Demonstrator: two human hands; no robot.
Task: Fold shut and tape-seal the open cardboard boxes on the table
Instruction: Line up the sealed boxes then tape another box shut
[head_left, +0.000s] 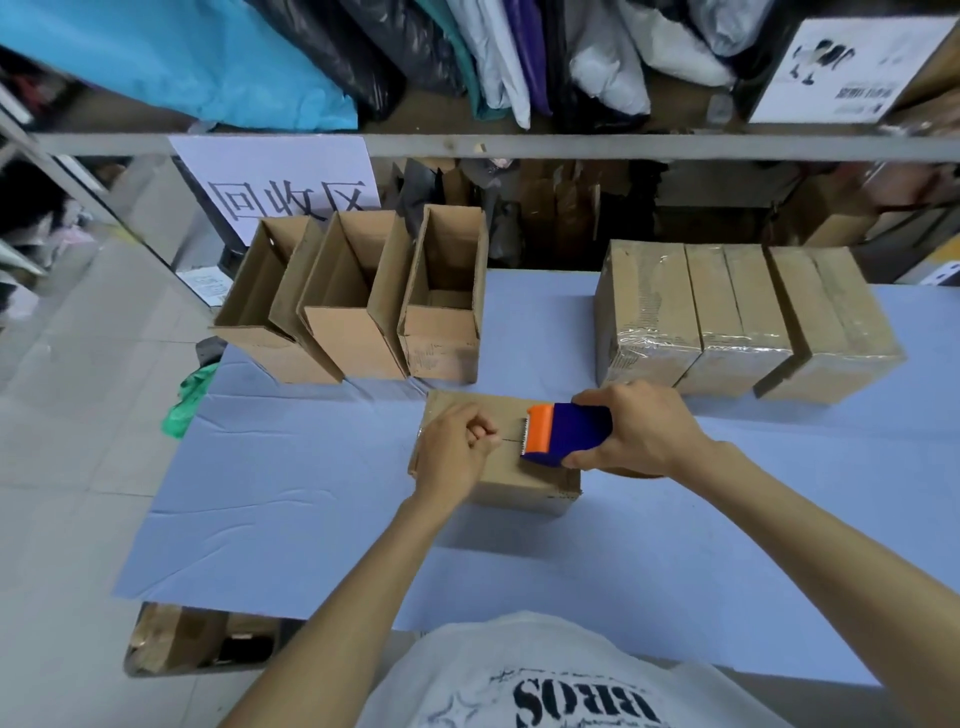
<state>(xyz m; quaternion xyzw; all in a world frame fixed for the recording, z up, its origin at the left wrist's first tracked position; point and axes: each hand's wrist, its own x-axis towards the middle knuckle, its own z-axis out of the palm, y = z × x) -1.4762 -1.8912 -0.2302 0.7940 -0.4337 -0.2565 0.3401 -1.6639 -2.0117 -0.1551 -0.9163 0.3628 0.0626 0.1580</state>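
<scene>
A closed cardboard box (511, 480) lies on the blue table (311, 499) in front of me. My right hand (641, 428) grips a blue tape dispenser (569, 434) with an orange blade end, held on the box top. My left hand (457, 449) rests on the box's left part with fingers curled, seemingly pressing the tape end down. Three open boxes stand at the back left: one (270, 317), a second (348, 306) and a third (447, 301). Three sealed boxes (737, 322) sit in a row at the back right.
A metal shelf rail (519, 145) crosses above the table's far edge, with bags and a white carton on it. A paper sign (291, 192) hangs at the left. A green bag (189, 397) lies off the table's left edge. Cardboard scraps sit under the near left corner.
</scene>
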